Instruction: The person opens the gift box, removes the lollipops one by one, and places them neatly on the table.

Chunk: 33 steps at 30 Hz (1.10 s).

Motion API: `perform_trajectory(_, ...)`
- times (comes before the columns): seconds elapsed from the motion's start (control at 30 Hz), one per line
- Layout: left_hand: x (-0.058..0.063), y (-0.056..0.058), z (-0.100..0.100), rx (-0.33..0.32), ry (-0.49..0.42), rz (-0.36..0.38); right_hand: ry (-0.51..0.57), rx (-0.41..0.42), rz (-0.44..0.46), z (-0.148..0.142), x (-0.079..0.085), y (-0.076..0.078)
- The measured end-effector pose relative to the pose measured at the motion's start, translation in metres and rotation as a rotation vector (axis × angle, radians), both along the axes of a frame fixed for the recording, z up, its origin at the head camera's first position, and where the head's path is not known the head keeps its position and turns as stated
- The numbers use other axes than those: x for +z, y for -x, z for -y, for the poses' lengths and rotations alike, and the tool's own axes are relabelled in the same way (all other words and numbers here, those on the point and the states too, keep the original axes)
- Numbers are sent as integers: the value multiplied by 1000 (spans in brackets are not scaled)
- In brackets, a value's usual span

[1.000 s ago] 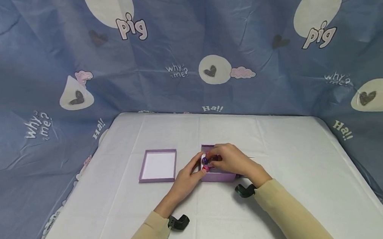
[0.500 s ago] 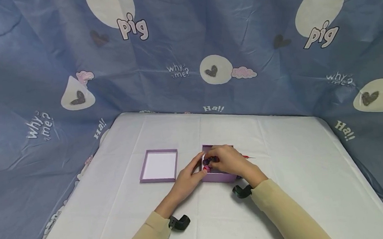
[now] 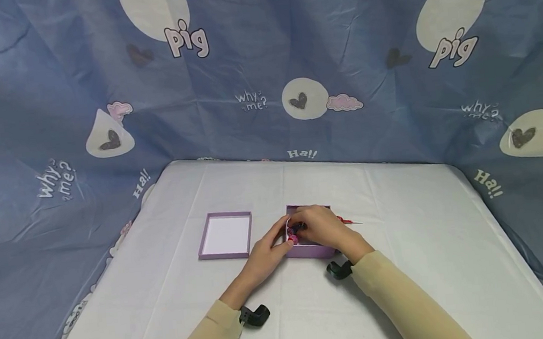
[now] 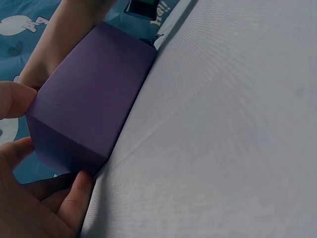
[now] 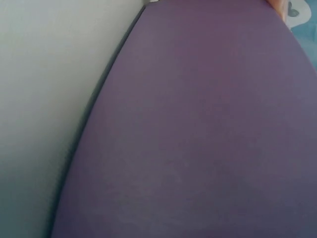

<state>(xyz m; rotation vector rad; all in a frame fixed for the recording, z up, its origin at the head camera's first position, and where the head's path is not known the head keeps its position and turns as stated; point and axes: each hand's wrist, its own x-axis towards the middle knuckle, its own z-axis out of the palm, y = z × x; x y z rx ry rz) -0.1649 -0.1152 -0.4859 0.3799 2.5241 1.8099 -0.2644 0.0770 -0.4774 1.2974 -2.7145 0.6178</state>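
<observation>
My left hand [image 3: 266, 249] grips the left side of an open purple box [image 3: 310, 250], with its thumb at the near left corner. In the left wrist view, the fingers [image 4: 78, 198] touch the box wall [image 4: 94, 89] low down. My right hand [image 3: 323, 224] reaches down into the box with bent fingers. Its fingertips pinch a small dark purple round thing [image 3: 297, 227], partly hidden by the hand. Close to the left thumb, a small pink-red round thing [image 3: 293, 238] lies in the box. The purple box wall [image 5: 183, 124] fills most of the right wrist view, which hides the fingers.
Left of the box lies a shallow purple lid [image 3: 227, 256] with its white inside facing up. A red thing with a thin pointed end [image 3: 347, 221] lies right of the box. Something dark sits by the near right corner. Both stand on a white-covered table [image 3: 312, 306].
My right hand has shifted slightly left and downward inside the box, uncovering the red thing on the right. The dark purple round thing is now more hidden by my fingers. My left hand stays put.
</observation>
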Motion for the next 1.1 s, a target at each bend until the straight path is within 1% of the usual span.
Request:
perform_trajectory(0.2,-1,1,-1,8,-12,-8,-23,-9,3,1,-3,2)
perform_trajectory(0.5,0,1,0,-19,5,-7,-38,-37,10,1,-5,2)
perform_trajectory(0.77,-2,0,-1,-8,-3,-14,-35,-27,-20,0,-6,2)
perform_trajectory(1.03,0,-1,0,-19,-6,-23,-11,-20,-24,-2,1,0)
perform_trajectory(1.1,-2,0,0,-22,-4,-24,-8,-22,-24,-2,3,-1)
